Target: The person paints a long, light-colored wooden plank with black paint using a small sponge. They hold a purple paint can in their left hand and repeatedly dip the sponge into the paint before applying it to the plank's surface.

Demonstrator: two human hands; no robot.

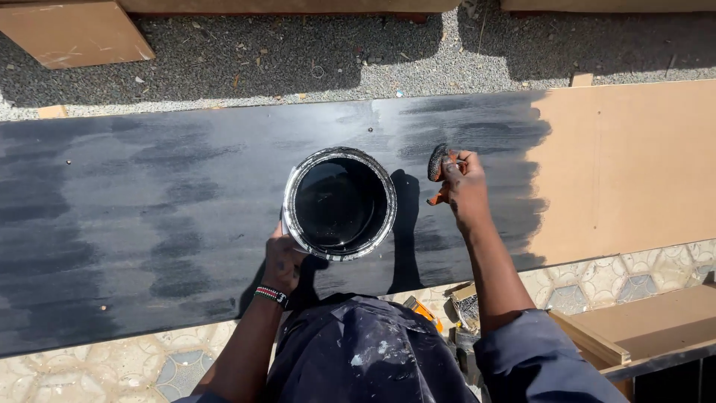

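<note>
At the centre of the frame the left hand point(283, 261) grips the near side of a round metal paint can point(339, 203), fingers curled against its wall; a beaded wristband point(271, 295) circles the wrist just below. The can is open and holds glossy black paint, its rim smeared with it. Whether the can rests on the surface or is held just above it cannot be told, though its shadow falls to the right of it.

Just right of the can, the right hand point(464, 186) is clenched around the orange handle of a paintbrush point(438, 168), whose black-loaded bristles point toward the top of the frame, over the painted surface.

Beneath both hands lies a long flat board point(149, 209) running across the whole frame. Most of it is coated in streaky black paint; its right end point(634, 164) is still bare brown, with the brushed edge of the black just to the right of the brush.

Gravel ground point(298, 52) fills the top of the frame, patterned paving tiles point(604, 280) the lower edge. Brown wooden offcuts point(649, 325) lie at the lower right.
</note>
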